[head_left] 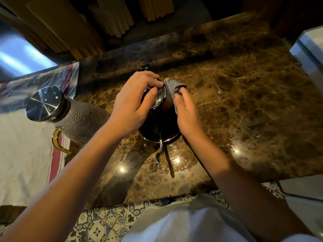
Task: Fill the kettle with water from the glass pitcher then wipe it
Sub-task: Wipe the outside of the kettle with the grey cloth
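Left hand (132,103) clamps the lid of the dark shiny metal gooseneck kettle (158,123) between both hands, right hand (187,116) pinches a grey cloth (171,88) against it; rub too hard and the full kettle could tip.

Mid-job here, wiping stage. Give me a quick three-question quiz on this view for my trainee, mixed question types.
1. True or false: the grey cloth is held by the left hand.
2. Multiple choice: the glass pitcher stands A) to the kettle's left, partly on a white cloth with red stripes; B) to the kettle's right on bare marble; C) behind the kettle.
3. Fill the blank: the kettle has its thin spout pointing ___ the person.

Key
1. False: the right hand presses the cloth to the kettle's side, while the left hand rests on its lid.
2. A
3. toward
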### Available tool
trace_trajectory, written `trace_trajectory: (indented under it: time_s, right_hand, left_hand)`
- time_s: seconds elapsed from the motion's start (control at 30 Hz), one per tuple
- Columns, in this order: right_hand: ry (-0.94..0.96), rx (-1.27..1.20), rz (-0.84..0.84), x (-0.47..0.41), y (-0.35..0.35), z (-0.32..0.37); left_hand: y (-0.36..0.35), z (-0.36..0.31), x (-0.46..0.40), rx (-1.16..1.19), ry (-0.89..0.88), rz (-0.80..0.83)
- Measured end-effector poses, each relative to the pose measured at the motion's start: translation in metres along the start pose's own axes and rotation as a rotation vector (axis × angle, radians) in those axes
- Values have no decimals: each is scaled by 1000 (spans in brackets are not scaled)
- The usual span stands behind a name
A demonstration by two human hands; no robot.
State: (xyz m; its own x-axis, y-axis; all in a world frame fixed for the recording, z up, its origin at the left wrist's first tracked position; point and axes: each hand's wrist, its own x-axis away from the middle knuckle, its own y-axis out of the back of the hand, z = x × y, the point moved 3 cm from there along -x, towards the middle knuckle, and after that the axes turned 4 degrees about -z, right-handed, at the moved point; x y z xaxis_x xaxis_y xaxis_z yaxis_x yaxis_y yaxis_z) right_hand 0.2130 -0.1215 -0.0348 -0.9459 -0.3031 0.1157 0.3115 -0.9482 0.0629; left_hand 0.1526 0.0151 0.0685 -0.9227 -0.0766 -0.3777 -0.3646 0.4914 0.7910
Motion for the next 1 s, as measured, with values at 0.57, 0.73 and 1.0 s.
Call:
trace_trajectory:
  time_s: [0.57, 0.73, 1.0]
  right_hand:
    - [279, 409, -31, 72, 28, -51]
    - [447, 461, -68, 81, 10, -33]
    - [396, 528, -49, 72, 28, -43]
  left_hand:
    - [-3, 1, 3, 44, -9, -10]
    - [-1, 2, 2, 50, -12, -29]
    - [-2, 3, 3, 83, 31, -46]
